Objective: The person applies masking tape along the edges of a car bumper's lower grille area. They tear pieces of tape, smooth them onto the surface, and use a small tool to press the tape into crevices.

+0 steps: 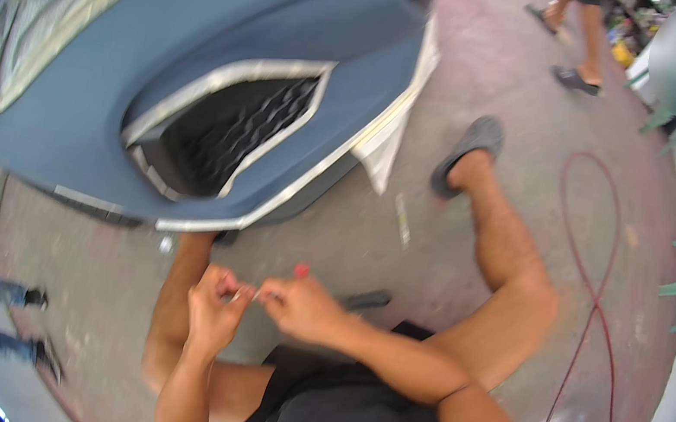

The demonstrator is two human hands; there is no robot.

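My right hand (304, 306) pinches a pale bit (257, 293), too blurred to name, at about 7 o'clock in my view. My left hand (214, 310) is curled just beside it; I cannot tell whether those fingers grip it too. The blue bumper (63, 122), edged with tape, stands at 10 o'clock, a red hose (595, 306) at 3.

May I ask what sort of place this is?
Probably a vehicle paint workshop: a curved blue-grey body panel, whitish tape around its opening, and a thin red hose or cord.
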